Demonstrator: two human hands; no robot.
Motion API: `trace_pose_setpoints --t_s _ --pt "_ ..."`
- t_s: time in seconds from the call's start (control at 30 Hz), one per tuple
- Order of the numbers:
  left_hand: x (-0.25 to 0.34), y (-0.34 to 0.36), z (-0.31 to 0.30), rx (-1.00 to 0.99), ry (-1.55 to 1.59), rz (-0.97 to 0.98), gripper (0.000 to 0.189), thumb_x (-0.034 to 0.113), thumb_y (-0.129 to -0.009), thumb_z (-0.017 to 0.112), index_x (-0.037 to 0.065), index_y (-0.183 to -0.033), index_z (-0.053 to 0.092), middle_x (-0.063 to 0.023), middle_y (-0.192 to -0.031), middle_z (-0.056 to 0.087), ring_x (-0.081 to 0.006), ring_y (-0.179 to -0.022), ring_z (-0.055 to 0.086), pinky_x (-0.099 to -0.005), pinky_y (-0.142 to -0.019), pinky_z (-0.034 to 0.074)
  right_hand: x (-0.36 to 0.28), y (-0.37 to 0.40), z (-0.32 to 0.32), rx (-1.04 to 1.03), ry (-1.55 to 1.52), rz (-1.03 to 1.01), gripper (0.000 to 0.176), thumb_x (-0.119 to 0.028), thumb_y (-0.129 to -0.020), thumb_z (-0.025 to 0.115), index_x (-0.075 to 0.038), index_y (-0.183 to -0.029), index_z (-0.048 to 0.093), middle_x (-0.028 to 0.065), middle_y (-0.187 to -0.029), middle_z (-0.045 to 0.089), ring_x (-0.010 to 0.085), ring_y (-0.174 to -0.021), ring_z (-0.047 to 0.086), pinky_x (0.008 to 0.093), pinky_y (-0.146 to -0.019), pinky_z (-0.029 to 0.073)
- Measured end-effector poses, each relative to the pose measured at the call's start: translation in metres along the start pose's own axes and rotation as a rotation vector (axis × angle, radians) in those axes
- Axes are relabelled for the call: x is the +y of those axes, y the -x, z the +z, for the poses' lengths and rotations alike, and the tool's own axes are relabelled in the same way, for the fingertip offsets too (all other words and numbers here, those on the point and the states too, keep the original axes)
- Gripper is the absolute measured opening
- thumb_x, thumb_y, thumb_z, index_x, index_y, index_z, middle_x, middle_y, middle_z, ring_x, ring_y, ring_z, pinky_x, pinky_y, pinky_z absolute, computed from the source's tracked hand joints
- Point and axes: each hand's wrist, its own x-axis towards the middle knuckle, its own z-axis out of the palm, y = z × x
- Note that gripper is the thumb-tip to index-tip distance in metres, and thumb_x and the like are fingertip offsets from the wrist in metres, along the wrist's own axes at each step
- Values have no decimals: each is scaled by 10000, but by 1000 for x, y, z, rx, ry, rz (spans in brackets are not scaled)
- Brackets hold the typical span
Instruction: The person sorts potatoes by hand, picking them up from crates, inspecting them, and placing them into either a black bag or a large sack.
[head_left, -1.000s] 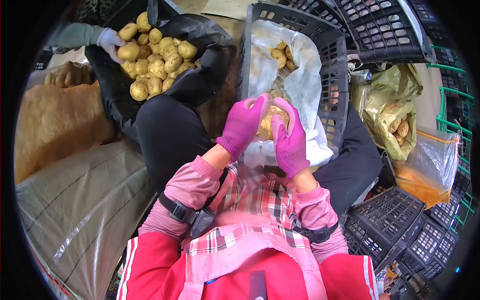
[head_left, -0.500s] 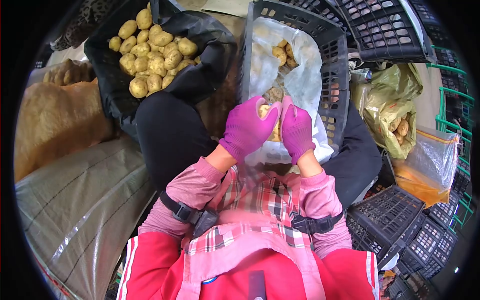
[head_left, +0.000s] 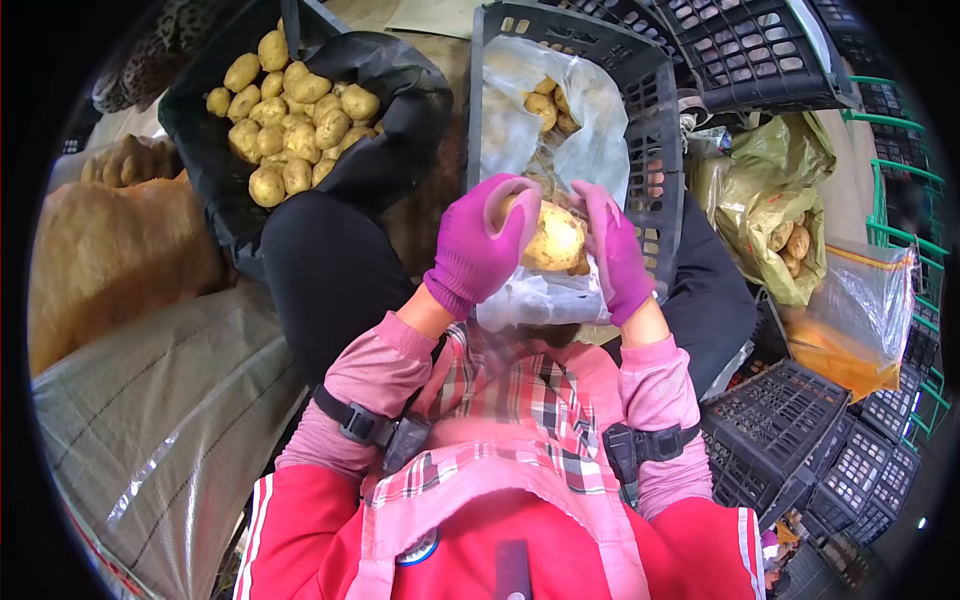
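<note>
My left hand [head_left: 483, 240], in a purple glove, is wrapped round a potato at the near end of the crate. A large yellow potato [head_left: 556, 238] shows between my two hands. My right hand [head_left: 615, 245], gloved alike, is raised with its fingers stretched out at the right of that potato. Below both hands is a black plastic crate [head_left: 655, 150] lined with a pale sheet [head_left: 510, 85]. More potatoes [head_left: 550, 105] show through a gap in the sheet. At the left, a black-lined container [head_left: 400, 110] holds several clean yellow potatoes [head_left: 300, 130].
A greenish plastic bag [head_left: 750, 190] with potatoes lies right of my knee. Black crates [head_left: 775, 420] stand at the lower right, another [head_left: 750, 50] at the upper right. An orange sack [head_left: 120, 260] and a grey covered bundle [head_left: 170, 420] are at the left.
My hands have moved apart, the right one opening away to the right. The large potato between them is now much more exposed. The view has shifted slightly.
</note>
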Motion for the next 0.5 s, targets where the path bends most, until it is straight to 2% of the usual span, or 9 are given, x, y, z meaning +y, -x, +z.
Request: trace_pose_setpoints --t_s 0.03,0.13,0.17,0.23,0.27,0.33,0.37,0.4,0.5 --pt "-1 -1 1 17 80 -15 216 178 -936 594 -4 -1035 653 -163 -971 675 -294 -885 683 -337 -797 521 3 -2 -2 8 45 -59 494 -413 -1043 427 -24 -1331 524 138 -1180 636 174 -1077 613 297 -854 512" --pt "-7 -1 -1 59 72 94 244 193 -959 568 3 -1097 636 -160 -1045 660 -275 -947 675 -328 -839 505 -70 7 -2 -77 -508 324 459 -330 -1018 526 -9 -1346 511 138 -1240 614 190 -1135 595 304 -884 503" --pt "-10 -2 -1 71 75 119 257 203 -962 570 8 -1118 628 -164 -1069 654 -283 -953 674 -331 -841 504 -75 12 4 -61 -400 241 460 -324 -1006 552 -5 -1336 518 138 -1238 613 189 -1136 593 304 -886 502" --pt "-13 -9 -1 58 227 -66 339 268 -960 586 15 -1187 588 -168 -1110 637 -295 -984 662 -347 -858 507 -82 18 18 -28 -183 67 466 -312 -981 603 4 -1316 531 137 -1235 612 185 -1138 590 304 -891 501" --pt "-15 -11 -1 52 304 -159 385 300 -959 595 19 -1221 568 -170 -1131 629 -301 -1000 657 -354 -866 509 -75 22 28 59 -145 -74 521 -338 -923 673 5 -1295 548 155 -1242 614 238 -1142 606 336 -915 501" --pt "-44 2 -4 -165 457 -95 558 249 -835 747 -11 -1267 509 -186 -1175 613 -312 -1032 640 -377 -892 504 -72 26 31 59 94 -188 474 -242 -924 648 12 -1310 540 167 -1284 590 249 -1177 584 343 -982 456" --pt "-47 1 -11 -246 109 116 691 234 -726 828 -17 -1278 496 -203 -1178 608 -341 -1043 630 -392 -897 506 -72 28 32 59 214 -246 456 -194 -925 635 15 -1317 535 172 -1305 579 255 -1194 573 347 -1015 434" --pt "-49 0 -18 -257 -220 347 832 219 -617 910 -23 -1288 483 -220 -1181 603 -370 -1054 621 -407 -901 507 -75 29 34 69 173 -171 461 -152 -908 628 18 -1324 527 192 -1315 568 275 -1213 563 354 -1024 427" --pt "-52 4 -12 -173 -264 342 820 214 -627 903 -16 -1292 483 -209 -1139 615 -369 -1035 626 -404 -880 515 -74 27 36 86 123 -114 507 -280 -868 700 -36 -1291 565 180 -1240 622 344 -1143 608 407 -954 484"
